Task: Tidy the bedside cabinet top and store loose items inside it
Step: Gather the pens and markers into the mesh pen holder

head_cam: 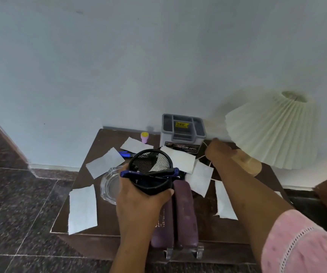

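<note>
Mesh cup [150, 163], black round wire, tilted | left hand [139, 196] grips its base | right hand [217, 152] by grey plastic organizer [181, 145], grip unclear

Dark brown bedside cabinet top [103, 213], with a grey organiser [182, 133] standing at its back edge against the wall. Left of the organiser: one pink smiley-topped stamp [144, 137], upright; one blue pen [126, 154]; one glass ashtray [109, 184], nearer the front; three torn paper pieces [104, 163]. In front of the organiser: further paper pieces [200, 178] and two purple books [185, 209] side by side, overhanging the front edge; right of it, a lamp [249, 164] with wooden base and pleated shade.
</note>
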Available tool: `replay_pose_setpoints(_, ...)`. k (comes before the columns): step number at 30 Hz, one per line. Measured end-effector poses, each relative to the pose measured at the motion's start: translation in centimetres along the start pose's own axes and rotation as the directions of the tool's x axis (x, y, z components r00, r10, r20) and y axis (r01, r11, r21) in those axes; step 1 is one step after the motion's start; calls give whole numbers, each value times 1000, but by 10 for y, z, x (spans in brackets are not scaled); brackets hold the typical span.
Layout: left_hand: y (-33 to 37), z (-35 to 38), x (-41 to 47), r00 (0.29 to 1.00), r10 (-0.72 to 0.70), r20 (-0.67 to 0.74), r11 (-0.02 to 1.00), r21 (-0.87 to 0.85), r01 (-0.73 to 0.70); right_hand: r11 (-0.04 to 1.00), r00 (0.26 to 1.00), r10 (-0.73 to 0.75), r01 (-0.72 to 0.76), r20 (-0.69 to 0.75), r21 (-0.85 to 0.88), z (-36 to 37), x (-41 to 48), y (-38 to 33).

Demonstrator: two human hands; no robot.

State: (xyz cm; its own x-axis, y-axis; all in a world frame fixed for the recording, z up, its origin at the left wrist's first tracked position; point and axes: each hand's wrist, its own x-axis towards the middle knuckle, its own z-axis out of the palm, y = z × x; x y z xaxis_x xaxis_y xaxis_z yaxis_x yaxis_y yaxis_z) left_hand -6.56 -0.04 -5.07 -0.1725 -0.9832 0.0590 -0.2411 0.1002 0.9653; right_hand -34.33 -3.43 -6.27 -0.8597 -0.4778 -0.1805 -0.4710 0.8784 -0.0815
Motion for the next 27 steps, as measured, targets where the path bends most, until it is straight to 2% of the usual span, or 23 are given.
replay_pose_setpoints(4, 0, -4, 1, 1000, -26, -2, 1000, 1, 26, 944, 978, 3, 66, -208, 324, -7, -1, 1)
replay_pose_setpoints(7, 1, -19, 4, 996, -87, -30, 996, -16, 86, 845, 974, 62, 66, -220, 530, -19, -7, -7)
replay_pose_setpoints(10, 0, -43, 5, 985, -137, -110, 990, 10, 138, 715, 983, 126, 5, -135, 699, -25, -23, -14)
replay_pose_setpoints(13, -3, -68, 0, 968, -187, -168, 979, 49, 197, 534, 998, 55, -30, 0, 845, -19, -48, -17)
replay_pose_setpoints(15, -8, -82, -5, 961, -221, -163, 968, 82, 237, 351, 988, 43, -154, 149, 923, -18, -65, -23)
replay_pose_setpoints(16, -10, -88, -7, 962, -232, -143, 964, 101, 247, 282, 977, -4, -205, 215, 937, -17, -75, -25)
replay_pose_setpoints(17, -13, -92, -9, 964, -236, -118, 961, 118, 250, 263, 971, -82, -198, 227, 944, -17, -86, -27)
replay_pose_setpoints(18, -14, -96, -10, 967, -236, -94, 960, 129, 247, 279, 959, -181, -161, 217, 947, -17, -98, -29)
replay_pose_setpoints(20, -17, -102, -13, 973, -227, -43, 963, 136, 231, 455, 895, -409, 33, 176, 890, -17, -122, -34)
replay_pose_setpoints(22, -20, -106, -16, 977, -212, 31, 968, 145, 206, 641, 761, -635, 420, 135, 642, -17, -141, -38)
replay_pose_setpoints(23, -21, -107, -16, 977, -200, 69, 971, 148, 189, 651, 670, -727, 599, 154, 467, -14, -147, -41)
replay_pose_setpoints(24, -22, -108, -17, 977, -188, 105, 974, 146, 172, 620, 588, -783, 717, 202, 320, -12, -154, -44)
replay_pose_setpoints(25, -24, -109, -16, 974, -179, 139, 977, 145, 159, 575, 524, -814, 789, 253, 216, -8, -160, -46)
replay_pose_setpoints(27, -27, -107, -15, 964, -176, 202, 977, 155, 146, 502, 460, -845, 858, 274, 110, 0, -169, -48)
